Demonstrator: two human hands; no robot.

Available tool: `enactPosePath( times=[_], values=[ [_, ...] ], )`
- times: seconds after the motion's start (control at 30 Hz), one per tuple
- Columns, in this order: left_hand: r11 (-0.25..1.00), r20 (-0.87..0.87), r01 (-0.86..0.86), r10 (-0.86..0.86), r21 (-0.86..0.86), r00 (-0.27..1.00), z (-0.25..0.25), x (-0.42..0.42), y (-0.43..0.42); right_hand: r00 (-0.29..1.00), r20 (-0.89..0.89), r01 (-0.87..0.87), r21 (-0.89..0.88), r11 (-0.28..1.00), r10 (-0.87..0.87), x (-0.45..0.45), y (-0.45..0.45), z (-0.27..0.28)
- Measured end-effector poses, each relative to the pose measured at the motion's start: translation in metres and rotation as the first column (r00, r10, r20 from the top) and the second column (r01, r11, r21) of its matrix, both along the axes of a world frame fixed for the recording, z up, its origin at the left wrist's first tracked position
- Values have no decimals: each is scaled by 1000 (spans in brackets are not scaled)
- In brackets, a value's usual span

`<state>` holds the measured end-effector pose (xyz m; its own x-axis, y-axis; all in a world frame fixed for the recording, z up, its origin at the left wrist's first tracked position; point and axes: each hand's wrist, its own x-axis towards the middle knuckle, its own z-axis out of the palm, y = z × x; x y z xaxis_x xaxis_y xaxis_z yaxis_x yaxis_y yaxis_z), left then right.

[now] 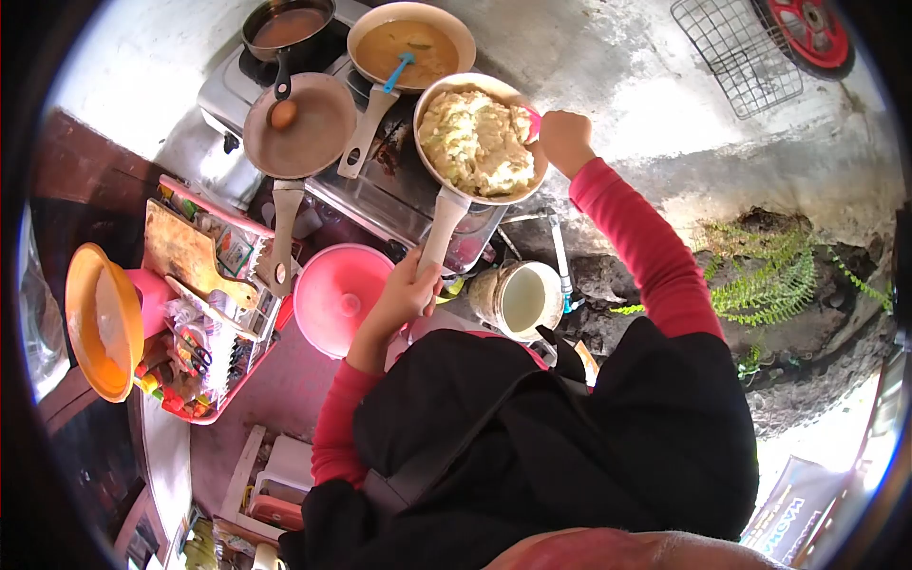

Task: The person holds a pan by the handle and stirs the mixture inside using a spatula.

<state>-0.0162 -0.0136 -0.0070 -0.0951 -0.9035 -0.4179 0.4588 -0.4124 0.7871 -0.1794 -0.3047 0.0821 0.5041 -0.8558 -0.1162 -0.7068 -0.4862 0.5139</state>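
My left hand (408, 290) is wrapped round the beige handle (444, 228) of a frying pan. Pale, lumpy mashed food (475, 142) fills that pan, which sits at the right end of the stove. At the pan's right rim, my right hand (567, 141) is closed on a pink utensil (533, 125) whose far end is in the food. To the left is a pan of brownish liquid (389, 47) with a blue utensil (399, 71) in it. Another beige pan (313, 128) holds an egg (283, 115).
A dark pot (288, 28) stands at the stove's back left. Below the stove are a pink bowl (344, 294) and a bucket (524, 299). At left are a cutting board (190, 249), a dish rack (233, 380) and an orange basin (84, 313). A fern (774, 275) grows at right.
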Motion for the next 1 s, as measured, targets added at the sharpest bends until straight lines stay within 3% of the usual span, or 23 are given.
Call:
enactPosePath(
  times=[0.03, 0.17, 0.23, 0.3, 0.37, 0.5, 0.73, 0.8, 0.9, 1.0],
  values=[
    [999, 2, 24, -24, -30, 1000, 0, 1, 0, 994, 39, 95, 54, 994, -97, 2, -11, -12],
    [997, 22, 71, -71, -23, 997, 11, 5, -3, 967, 224, 87, 165, 982, -123, 3, -60, -31],
    [997, 21, 74, -74, -8, 997, 16, 8, -5, 927, 362, -170, 174, 970, 97, 16, -71, -26],
    [996, 23, 87, -88, 10, 996, 17, 9, -5, 910, 385, -245, 190, 951, 157, 35, -73, -19],
    [995, 54, 95, -95, 3, 994, 17, 9, -6, 821, 428, -492, 193, 849, 378, 52, -69, -11],
    [996, 16, 79, -78, -40, 997, 14, 8, -6, 740, 266, -666, 163, 728, 618, 41, -40, 5],
    [998, 5, 65, -65, -6, 998, 20, 7, -5, 776, 200, -626, 138, 767, 598, -36, 26, 31],
    [998, -1, 66, -66, -9, 998, 17, 7, -4, 735, 466, -574, 41, 818, 492, -44, 38, 36],
    [997, 18, 70, -70, -23, 997, 13, 6, -4, 817, 398, -452, -8, 892, 418, -41, 37, 38],
    [998, 13, 61, -61, -11, 998, 14, 8, -4, 754, 413, -522, -97, 847, 511, -24, 10, 24]
  ],
)
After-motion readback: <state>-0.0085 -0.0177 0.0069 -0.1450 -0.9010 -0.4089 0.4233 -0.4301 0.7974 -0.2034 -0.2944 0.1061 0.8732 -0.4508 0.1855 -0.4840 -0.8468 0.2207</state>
